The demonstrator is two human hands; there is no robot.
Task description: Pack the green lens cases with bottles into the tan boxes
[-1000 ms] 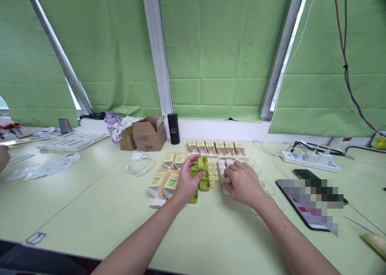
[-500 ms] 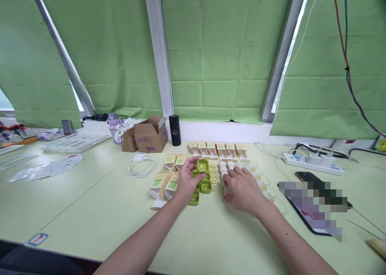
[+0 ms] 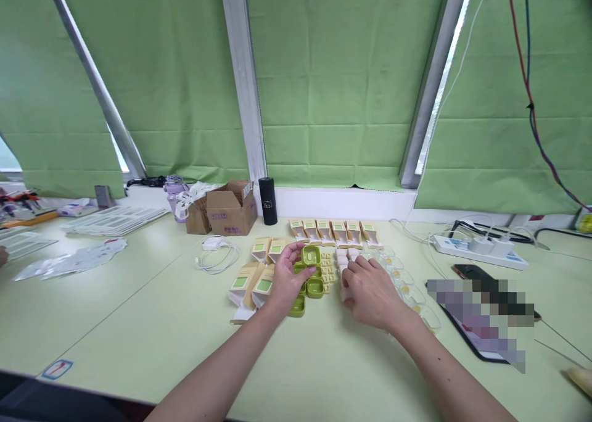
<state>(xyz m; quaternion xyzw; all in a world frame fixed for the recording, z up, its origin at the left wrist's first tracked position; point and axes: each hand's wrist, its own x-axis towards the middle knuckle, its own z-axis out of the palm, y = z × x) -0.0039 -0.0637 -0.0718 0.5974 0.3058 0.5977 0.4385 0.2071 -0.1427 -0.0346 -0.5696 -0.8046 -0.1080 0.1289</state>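
Observation:
My left hand (image 3: 287, 277) pinches a small green square case (image 3: 311, 255) between thumb and fingers, its hollow side facing me. Below it on the table lie more green cases (image 3: 315, 287), partly covered by that hand. Beside them are rows of tiny yellow pieces (image 3: 327, 270). My right hand (image 3: 370, 289) is bent down over a group of pale pink blocks (image 3: 342, 256), fingers curled together; what its fingertips hold is hidden. Right of this hand, several clear plastic shells (image 3: 407, 278) with yellowish spots form rows.
Folded paper cartons (image 3: 245, 283) lie left of my left hand, with a row of more cartons (image 3: 340, 232) behind. A cardboard box (image 3: 231, 207), black cylinder (image 3: 268, 201), power strip (image 3: 481, 250) and phone (image 3: 494, 292) surround the area. Another person's hand (image 3: 2, 255) shows at the left edge.
My right hand's fingers have shifted slightly among the pink blocks. The left hand still holds the green case in nearly the same place. Another person's hand has appeared at the far left.

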